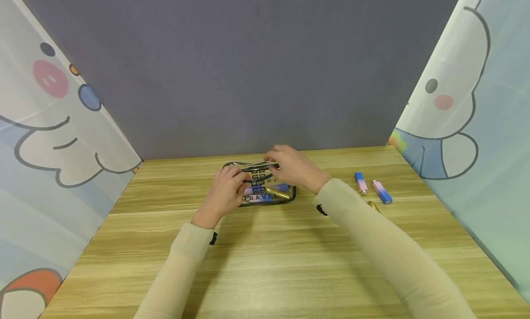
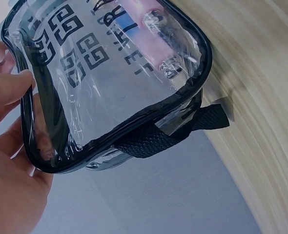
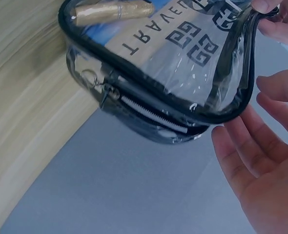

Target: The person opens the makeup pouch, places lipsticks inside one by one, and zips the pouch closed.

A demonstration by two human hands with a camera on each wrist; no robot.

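A clear pouch (image 1: 258, 177) with black piping and "TRAVEL" lettering stands on the table near the back. Its zipper (image 3: 154, 114) hangs partly open in the right wrist view. Inside lie pink-and-blue tubes (image 2: 156, 48) and a gold tube (image 3: 112, 12). My left hand (image 1: 225, 190) pinches the pouch's upper edge, thumb on the near side and fingers behind. Fairly straight fingers of my right hand (image 1: 294, 167) touch the pouch's upper right edge; in the right wrist view the fingertips (image 3: 219, 134) lie against its piped corner.
To the right on the wooden table (image 1: 265, 263) lie two pink-and-blue tubes, one (image 1: 361, 182) left of the other (image 1: 382, 192). A gold tube (image 1: 374, 206) shows partly behind my right sleeve. A grey panel (image 1: 265, 70) rises along the back, with cartoon-printed curtains on both sides.
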